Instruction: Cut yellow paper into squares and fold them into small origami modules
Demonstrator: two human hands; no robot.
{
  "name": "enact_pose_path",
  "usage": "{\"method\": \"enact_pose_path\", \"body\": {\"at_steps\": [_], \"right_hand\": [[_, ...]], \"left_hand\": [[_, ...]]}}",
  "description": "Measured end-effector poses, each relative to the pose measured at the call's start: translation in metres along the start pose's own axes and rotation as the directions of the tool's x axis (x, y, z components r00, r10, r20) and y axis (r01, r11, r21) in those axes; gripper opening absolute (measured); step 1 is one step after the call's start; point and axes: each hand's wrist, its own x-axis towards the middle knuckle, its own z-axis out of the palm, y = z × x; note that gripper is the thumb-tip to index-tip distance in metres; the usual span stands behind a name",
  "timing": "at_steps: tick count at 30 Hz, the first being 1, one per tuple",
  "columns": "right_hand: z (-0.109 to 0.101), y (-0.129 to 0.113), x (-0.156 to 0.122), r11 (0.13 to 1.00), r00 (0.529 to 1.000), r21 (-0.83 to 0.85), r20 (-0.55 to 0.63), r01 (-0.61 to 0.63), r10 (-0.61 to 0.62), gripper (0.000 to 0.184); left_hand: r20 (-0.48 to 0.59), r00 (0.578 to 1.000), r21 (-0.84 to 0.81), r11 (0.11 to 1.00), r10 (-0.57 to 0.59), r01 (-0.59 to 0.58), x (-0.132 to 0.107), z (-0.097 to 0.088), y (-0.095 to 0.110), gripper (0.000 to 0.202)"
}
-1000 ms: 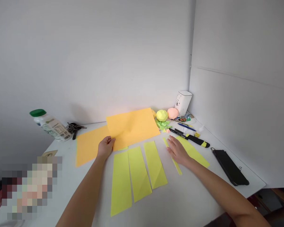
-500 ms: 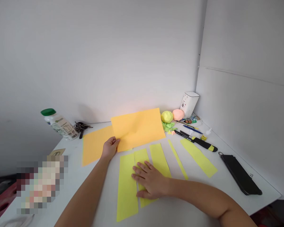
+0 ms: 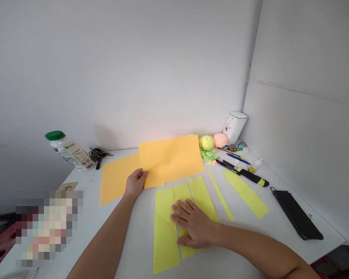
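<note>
My left hand [image 3: 136, 183] pinches the lower left corner of an orange paper sheet [image 3: 171, 159], which is tilted up near the wall. Behind that hand a second orange sheet [image 3: 113, 180] lies flat on the white table [image 3: 139, 248]. With fingers spread, my right hand [image 3: 193, 223] rests flat on a yellow paper strip [image 3: 182, 190], covering part of it. To its left lies another wide yellow strip [image 3: 166, 232], and to its right a third strip [image 3: 199, 186], partly under my hand.
Right of my hands lie a thin yellow strip [image 3: 221, 195], a wider strip [image 3: 246, 193], a utility knife [image 3: 253, 177], pens, a glue bottle [image 3: 255, 165] and a black phone [image 3: 296, 215]. Paper balls [image 3: 206, 142] stand at the back. Left are a white bottle [image 3: 72, 152] and keys [image 3: 99, 155].
My right hand has slid to the right, and the yellow strips under and beside it have shifted right too. My left hand keeps its hold on the orange sheet.
</note>
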Motion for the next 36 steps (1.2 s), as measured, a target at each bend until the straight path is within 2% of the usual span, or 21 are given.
{"method": "enact_pose_path", "body": {"at_steps": [5,15,26,30,33,36], "right_hand": [[0.001,0.001,0.003,1.000,1.000,-0.014,-0.018,0.007,-0.007,0.065],[-0.002,0.000,0.002,1.000,1.000,-0.003,-0.009,0.007,-0.007,0.064],[0.002,0.003,0.002,1.000,1.000,0.001,-0.010,0.018,-0.018,0.064],[0.003,0.004,0.003,1.000,1.000,0.001,-0.020,0.021,-0.021,0.064],[0.003,0.004,0.002,1.000,0.999,-0.004,-0.031,0.022,-0.023,0.065],[0.003,0.003,0.001,1.000,0.999,0.005,-0.038,0.024,-0.024,0.065]], "left_hand": [[-0.022,1.000,-0.003,1.000,-0.002,0.001,0.002,-0.001,-0.007,0.041],[-0.036,0.999,0.040,0.999,-0.003,0.005,0.000,-0.002,-0.002,0.036],[-0.043,0.999,0.083,0.996,0.025,-0.021,0.000,0.000,0.001,0.042],[-0.095,0.994,0.173,0.984,0.051,-0.034,0.000,-0.001,0.002,0.037],[-0.168,0.982,0.299,0.954,0.081,-0.028,0.000,-0.002,0.004,0.031],[-0.254,0.956,0.438,0.899,0.144,-0.019,-0.004,-0.001,0.009,0.038]]}}
